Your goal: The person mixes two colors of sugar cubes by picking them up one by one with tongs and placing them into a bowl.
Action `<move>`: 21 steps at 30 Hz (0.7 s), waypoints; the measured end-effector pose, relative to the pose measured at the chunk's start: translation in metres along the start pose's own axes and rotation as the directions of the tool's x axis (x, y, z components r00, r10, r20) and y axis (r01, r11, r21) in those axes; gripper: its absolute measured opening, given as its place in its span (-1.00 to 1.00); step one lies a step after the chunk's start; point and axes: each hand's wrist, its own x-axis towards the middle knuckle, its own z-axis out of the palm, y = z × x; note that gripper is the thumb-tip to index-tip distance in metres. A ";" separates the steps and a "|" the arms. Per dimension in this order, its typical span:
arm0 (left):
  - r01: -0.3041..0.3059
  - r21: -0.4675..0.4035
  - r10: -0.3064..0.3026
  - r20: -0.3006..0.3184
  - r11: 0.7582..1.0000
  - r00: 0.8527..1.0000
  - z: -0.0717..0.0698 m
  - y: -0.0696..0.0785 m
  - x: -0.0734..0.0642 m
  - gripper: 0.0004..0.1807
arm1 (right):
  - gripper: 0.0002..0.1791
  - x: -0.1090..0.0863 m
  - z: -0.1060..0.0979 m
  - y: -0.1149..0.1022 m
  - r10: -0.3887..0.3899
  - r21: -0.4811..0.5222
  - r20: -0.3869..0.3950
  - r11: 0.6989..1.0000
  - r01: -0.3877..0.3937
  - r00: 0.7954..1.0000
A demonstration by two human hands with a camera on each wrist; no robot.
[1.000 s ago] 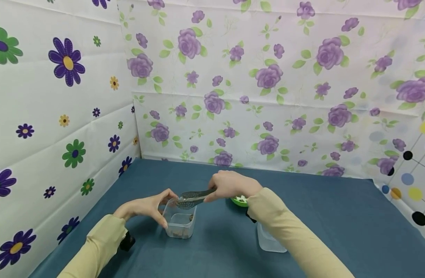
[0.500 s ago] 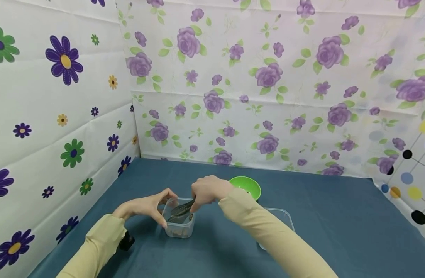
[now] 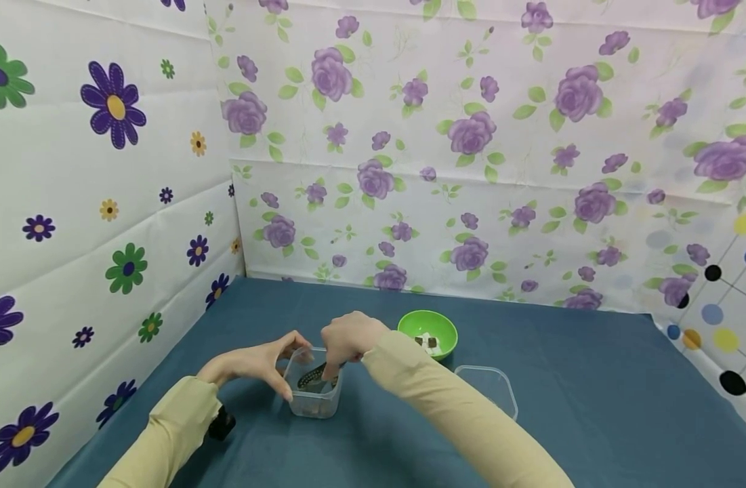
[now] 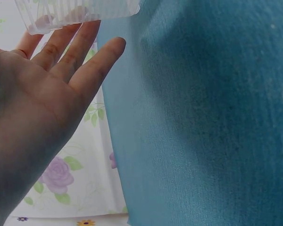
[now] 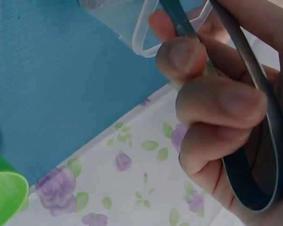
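In the head view a clear plastic container (image 3: 314, 405) stands on the table at centre left, small pale and brown pieces showing through its wall. My left hand (image 3: 259, 364) holds it from the left, thumb at the near corner and fingers on the far side. Its fingers (image 4: 85, 44) touch the container in the left wrist view. With curled fingers, my right hand (image 3: 348, 342) grips a pair of dark metal tongs (image 5: 272, 108), bent end toward the palm. The perforated tong heads (image 3: 312, 379) are down inside the container; their tips are partly hidden by its wall.
Behind the right forearm stands a green bowl (image 3: 450, 333) with white and brown pieces (image 3: 429, 342) in it. A clear plastic piece with a rounded square rim (image 3: 507, 386) lies to its front right, partly covered by the sleeve. Flowered sheets (image 3: 403, 169) enclose the blue table.
My right hand has moved left and lowered the tongs from above the container's rim into it. The green bowl is now uncovered by the arm. My left hand stays in place.
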 end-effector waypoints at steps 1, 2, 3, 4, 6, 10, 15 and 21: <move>0.000 -0.003 0.000 0.002 1.000 1.000 0.000 0.000 0.000 -0.20 | -0.62 0.000 0.000 0.000 0.003 -0.007 -0.005 1.000 -0.003 1.000; 0.001 -0.004 -0.001 0.004 1.000 1.000 0.000 0.000 0.000 -0.20 | -0.62 0.000 0.000 -0.001 0.004 -0.016 -0.012 1.000 -0.004 1.000; 0.002 -0.004 -0.002 0.004 1.000 1.000 0.000 0.000 0.001 -0.20 | -0.63 0.001 0.000 -0.001 0.003 -0.026 -0.019 1.000 -0.003 1.000; 0.003 -0.004 -0.003 0.005 1.000 1.000 0.000 0.000 0.001 -0.20 | -0.64 0.000 -0.001 -0.001 0.002 -0.037 -0.029 0.999 -0.003 1.000; 0.007 0.004 -0.007 0.001 1.000 1.000 0.000 -0.001 0.001 -0.20 | -0.65 0.000 -0.001 0.000 0.001 -0.058 -0.048 0.998 -0.003 0.999; 0.007 0.015 -0.007 -0.003 1.000 1.000 0.000 0.000 0.001 -0.20 | -0.67 -0.001 -0.001 0.000 -0.001 -0.046 -0.054 0.999 -0.001 0.999; -0.002 0.008 0.002 0.002 1.000 1.000 0.000 0.000 0.001 -0.19 | -0.68 -0.001 0.000 -0.001 -0.031 -0.036 -0.041 0.999 0.030 0.999; 0.005 -0.003 -0.005 0.000 1.000 1.000 0.000 0.000 0.000 -0.20 | -0.66 0.000 -0.001 -0.004 -0.055 -0.038 -0.046 0.998 0.053 0.997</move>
